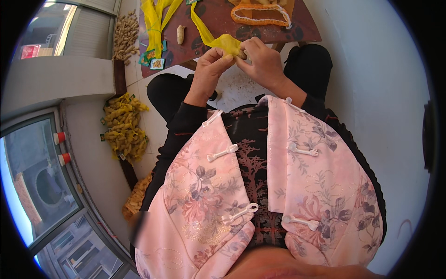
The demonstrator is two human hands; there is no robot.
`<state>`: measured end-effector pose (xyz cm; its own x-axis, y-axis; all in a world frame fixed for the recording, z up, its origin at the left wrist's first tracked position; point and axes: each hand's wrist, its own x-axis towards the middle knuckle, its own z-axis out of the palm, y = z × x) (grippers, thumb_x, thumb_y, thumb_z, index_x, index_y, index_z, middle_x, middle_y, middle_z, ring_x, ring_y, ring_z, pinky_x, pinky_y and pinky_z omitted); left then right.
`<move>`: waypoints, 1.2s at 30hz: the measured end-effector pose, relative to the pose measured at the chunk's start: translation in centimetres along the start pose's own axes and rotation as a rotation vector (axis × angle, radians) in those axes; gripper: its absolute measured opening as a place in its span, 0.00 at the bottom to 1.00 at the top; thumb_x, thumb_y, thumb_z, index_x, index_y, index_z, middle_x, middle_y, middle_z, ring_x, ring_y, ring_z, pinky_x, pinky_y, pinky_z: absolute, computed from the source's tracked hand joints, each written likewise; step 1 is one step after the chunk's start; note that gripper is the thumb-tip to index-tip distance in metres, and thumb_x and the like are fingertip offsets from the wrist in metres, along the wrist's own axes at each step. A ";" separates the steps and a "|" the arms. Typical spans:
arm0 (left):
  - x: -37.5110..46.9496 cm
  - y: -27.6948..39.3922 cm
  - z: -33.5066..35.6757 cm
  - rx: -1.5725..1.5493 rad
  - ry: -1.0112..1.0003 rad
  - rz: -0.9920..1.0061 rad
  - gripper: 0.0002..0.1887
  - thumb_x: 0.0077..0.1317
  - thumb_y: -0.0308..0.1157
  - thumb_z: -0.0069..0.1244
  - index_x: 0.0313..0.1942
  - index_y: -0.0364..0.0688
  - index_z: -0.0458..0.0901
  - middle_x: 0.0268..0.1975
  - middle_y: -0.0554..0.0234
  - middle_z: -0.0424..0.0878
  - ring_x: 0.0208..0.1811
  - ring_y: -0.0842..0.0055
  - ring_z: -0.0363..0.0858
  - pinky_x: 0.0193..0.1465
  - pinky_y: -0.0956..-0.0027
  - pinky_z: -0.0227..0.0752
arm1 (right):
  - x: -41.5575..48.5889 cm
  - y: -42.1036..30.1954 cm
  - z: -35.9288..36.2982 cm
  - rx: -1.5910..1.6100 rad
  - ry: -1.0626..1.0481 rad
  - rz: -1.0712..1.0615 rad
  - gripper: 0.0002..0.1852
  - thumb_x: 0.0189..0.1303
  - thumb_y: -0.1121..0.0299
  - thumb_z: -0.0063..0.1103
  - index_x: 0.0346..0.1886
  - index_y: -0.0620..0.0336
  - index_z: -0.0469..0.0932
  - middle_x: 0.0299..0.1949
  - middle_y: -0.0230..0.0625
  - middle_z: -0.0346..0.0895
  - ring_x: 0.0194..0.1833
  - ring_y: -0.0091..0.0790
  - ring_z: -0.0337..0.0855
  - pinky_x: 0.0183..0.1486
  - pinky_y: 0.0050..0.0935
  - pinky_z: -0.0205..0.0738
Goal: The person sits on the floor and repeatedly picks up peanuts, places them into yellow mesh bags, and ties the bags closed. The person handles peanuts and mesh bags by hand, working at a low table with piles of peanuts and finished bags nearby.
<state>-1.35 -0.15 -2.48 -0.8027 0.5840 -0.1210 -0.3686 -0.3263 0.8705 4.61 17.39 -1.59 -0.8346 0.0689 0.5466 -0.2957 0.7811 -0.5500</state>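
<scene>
A yellow mesh net bag (223,42) is stretched between my two hands, just over the near edge of the dark red table (223,21). My left hand (212,68) pinches the mesh between thumb and fingers. On the other side, my right hand (260,62) grips the bag's end, where a small brownish thing (241,54), perhaps a peanut, shows by the fingertips. The bag's long yellow tail runs up and left across the tabletop. One unshelled peanut (180,34) lies alone on the table, left of the bag.
Bundled yellow nets (153,29) with green picture tags (157,63) lie at the table's left. An orange mesh bag (260,21) lies at the right. Loose peanuts (127,36) and filled yellow net bags (125,129) are on the floor, left. A wall (366,69) stands at right.
</scene>
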 end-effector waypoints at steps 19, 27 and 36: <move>-2.2 4.1 0.6 -0.175 -0.100 -0.238 0.08 0.73 0.30 0.49 0.48 0.37 0.78 0.44 0.55 0.85 0.40 0.72 0.89 0.45 0.72 0.85 | 1.2 0.5 -1.7 0.625 -0.248 0.219 0.10 0.62 0.66 0.63 0.37 0.65 0.79 0.25 0.30 0.77 0.27 0.20 0.72 0.31 0.25 0.68; -4.2 10.7 2.8 0.069 -0.213 -0.108 0.06 0.73 0.31 0.49 0.39 0.38 0.77 0.22 0.67 0.80 0.14 0.85 0.72 0.19 0.84 0.66 | 3.5 -3.9 -7.0 0.973 -0.370 0.291 0.09 0.67 0.66 0.58 0.32 0.60 0.76 0.24 0.24 0.74 0.22 0.12 0.66 0.25 0.15 0.61; -2.8 15.9 4.7 -0.177 -0.465 0.134 0.11 0.78 0.36 0.38 0.41 0.39 0.74 0.28 0.59 0.82 0.18 0.85 0.70 0.25 0.81 0.65 | 8.7 -6.2 -11.7 1.121 -0.310 0.224 0.07 0.70 0.66 0.54 0.37 0.60 0.75 0.28 0.29 0.76 0.22 0.16 0.69 0.26 0.16 0.63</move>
<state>-2.77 -3.44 13.95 -0.5696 0.7842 0.2461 -0.3829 -0.5182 0.7648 4.58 20.42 13.95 -0.9511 -0.1391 0.2757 -0.2417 -0.2203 -0.9450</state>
